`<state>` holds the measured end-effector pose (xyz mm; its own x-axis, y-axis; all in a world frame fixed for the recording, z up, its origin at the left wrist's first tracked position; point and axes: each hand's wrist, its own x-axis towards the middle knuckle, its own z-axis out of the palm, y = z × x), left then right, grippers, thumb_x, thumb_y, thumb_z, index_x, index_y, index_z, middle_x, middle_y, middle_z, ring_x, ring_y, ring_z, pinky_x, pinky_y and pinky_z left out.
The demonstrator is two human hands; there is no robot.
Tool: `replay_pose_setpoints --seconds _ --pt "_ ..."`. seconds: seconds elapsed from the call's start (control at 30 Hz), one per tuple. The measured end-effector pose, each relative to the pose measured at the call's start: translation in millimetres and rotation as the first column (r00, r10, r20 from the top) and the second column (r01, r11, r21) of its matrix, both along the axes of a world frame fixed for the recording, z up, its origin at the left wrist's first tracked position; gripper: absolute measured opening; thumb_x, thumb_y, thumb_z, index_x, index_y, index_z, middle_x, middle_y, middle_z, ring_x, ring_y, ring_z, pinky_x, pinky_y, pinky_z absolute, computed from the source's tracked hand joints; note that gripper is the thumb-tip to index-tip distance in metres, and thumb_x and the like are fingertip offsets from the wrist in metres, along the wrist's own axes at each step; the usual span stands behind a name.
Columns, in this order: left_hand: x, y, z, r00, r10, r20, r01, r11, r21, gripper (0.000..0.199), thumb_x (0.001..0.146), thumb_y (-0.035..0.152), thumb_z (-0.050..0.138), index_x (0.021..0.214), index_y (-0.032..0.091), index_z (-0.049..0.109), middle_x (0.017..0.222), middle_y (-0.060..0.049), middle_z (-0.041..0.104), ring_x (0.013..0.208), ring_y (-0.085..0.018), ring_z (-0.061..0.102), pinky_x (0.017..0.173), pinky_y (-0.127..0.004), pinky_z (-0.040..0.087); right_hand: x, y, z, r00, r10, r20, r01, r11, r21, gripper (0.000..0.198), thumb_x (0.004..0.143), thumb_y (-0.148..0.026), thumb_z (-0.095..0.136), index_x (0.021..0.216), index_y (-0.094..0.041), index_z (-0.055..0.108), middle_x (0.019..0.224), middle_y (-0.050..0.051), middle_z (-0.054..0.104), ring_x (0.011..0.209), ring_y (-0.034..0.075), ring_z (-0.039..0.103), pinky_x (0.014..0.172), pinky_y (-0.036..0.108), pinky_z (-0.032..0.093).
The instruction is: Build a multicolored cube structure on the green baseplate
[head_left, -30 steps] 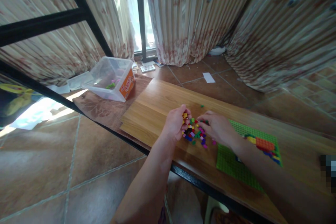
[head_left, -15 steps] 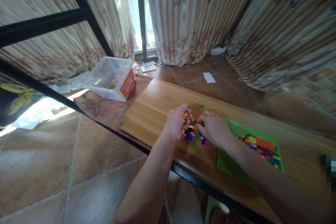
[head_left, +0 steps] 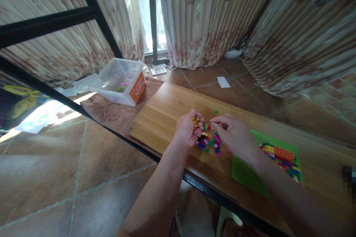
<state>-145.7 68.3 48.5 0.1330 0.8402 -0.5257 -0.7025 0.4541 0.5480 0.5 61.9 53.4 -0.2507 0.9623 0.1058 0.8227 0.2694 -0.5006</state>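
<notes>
Head view: our wooden tabletop bears a green baseplate. Our left hand, fingers loosely curled, holds yellow bricks; our right hand, fingers nearly pinched, is beside the tabletop's loose bricks, though we cannot tell whether it grips any.

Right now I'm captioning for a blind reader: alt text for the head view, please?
A left hand cups small yellow bricks beside a loose scatter of multicoloured bricks on a wooden tabletop, with the right hand close by. The right forearm partly hides a green baseplate holding more bricks; a clear box sits further left.
</notes>
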Motion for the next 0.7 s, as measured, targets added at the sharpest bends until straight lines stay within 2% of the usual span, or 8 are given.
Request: replay_pose_setpoints --seconds 0.1,0.2,0.47,0.7 --pt "-5.6 1.5 1.5 0.998 0.067 -0.004 -0.067 0.998 0.017 0.029 0.093 0.026 0.042 0.069 0.014 0.050 0.058 0.001 0.048 0.040 -0.004 0.038 0.034 -0.014 0.017 1.1 -6.8 -18.2 0.975 0.089 0.203 -0.068 0.992 -0.106 0.021 0.089 -0.029 0.054 0.093 -0.022 0.073 0.093 0.006 0.069 0.087 0.020 0.062 0.078 0.031 0.043" --pt "-7.2 1.8 2.9 0.997 0.079 -0.015 -0.078 0.997 0.019 0.027 0.093 0.025 0.042 0.069 0.014 0.049 0.059 0.001 0.049 0.040 -0.003 0.038 0.034 -0.014 0.018 -1.3 -10.9 -26.5 0.942 0.130 0.308 -0.086 0.985 -0.152 0.021 0.089 -0.030 0.054 0.095 -0.021 0.072 0.096 0.008 0.067 0.092 0.022 0.061 0.081 0.032 0.042" --pt "-5.8 2.1 2.1 0.997 0.064 -0.031 -0.064 0.998 0.014 0.025 0.092 0.023 0.044 0.070 0.014 0.049 0.061 0.001 0.049 0.040 -0.003 0.038 0.033 -0.014 0.017 -1.1 -8.3 -30.1 0.957 0.124 0.261 -0.075 0.979 -0.192 0.019 0.090 -0.026 0.054 0.087 -0.020 0.072 0.094 0.006 0.066 0.091 0.019 0.060 0.083 0.030 0.041" --pt "-6.1 1.3 4.0 0.998 0.048 -0.032 -0.047 0.999 0.015 0.026 0.091 0.025 0.045 0.069 0.014 0.050 0.059 0.001 0.048 0.039 -0.004 0.036 0.033 -0.015 0.018 4.1 -11.0 -32.6 0.943 0.115 0.313 -0.085 0.991 -0.106 0.022 0.091 -0.029 0.052 0.091 -0.021 0.072 0.095 0.007 0.065 0.093 0.020 0.059 0.083 0.031 0.041"
